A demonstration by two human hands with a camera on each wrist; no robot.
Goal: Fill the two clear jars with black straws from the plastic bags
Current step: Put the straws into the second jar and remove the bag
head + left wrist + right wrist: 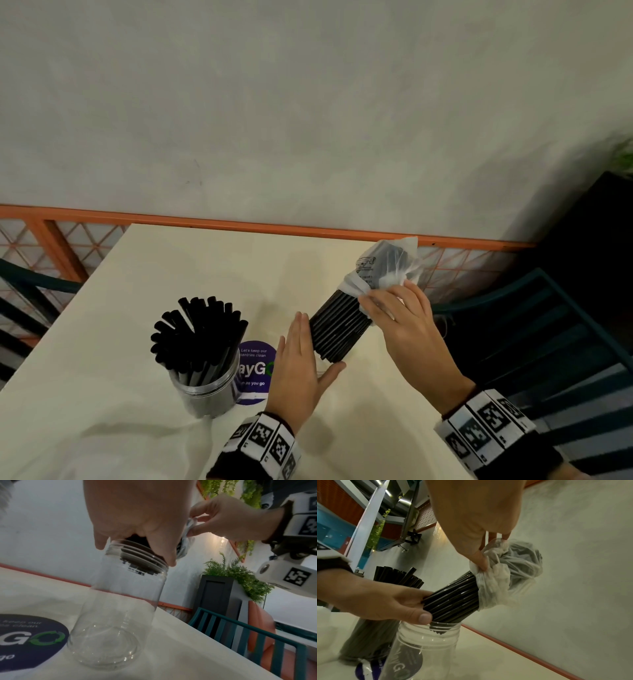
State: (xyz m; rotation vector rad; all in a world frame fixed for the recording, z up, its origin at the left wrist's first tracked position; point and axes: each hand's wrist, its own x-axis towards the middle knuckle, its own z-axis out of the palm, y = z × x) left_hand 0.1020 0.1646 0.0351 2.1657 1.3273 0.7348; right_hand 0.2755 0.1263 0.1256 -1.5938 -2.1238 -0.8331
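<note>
While the right hand (404,318) pinches the bunched plastic bag (506,574) around the upper end of a straw bundle (337,330), the left hand (301,370) lies flat and wide against the bundle's lower end, fingers straight, thumb under it. Just below both hands the bundle's tips sit in the mouth of a clear jar (118,615) standing on the counter (191,260), otherwise holding nothing. To the left of the left hand, a second jar (205,390) is packed with black straws beside a purple sticker (255,370).
</note>
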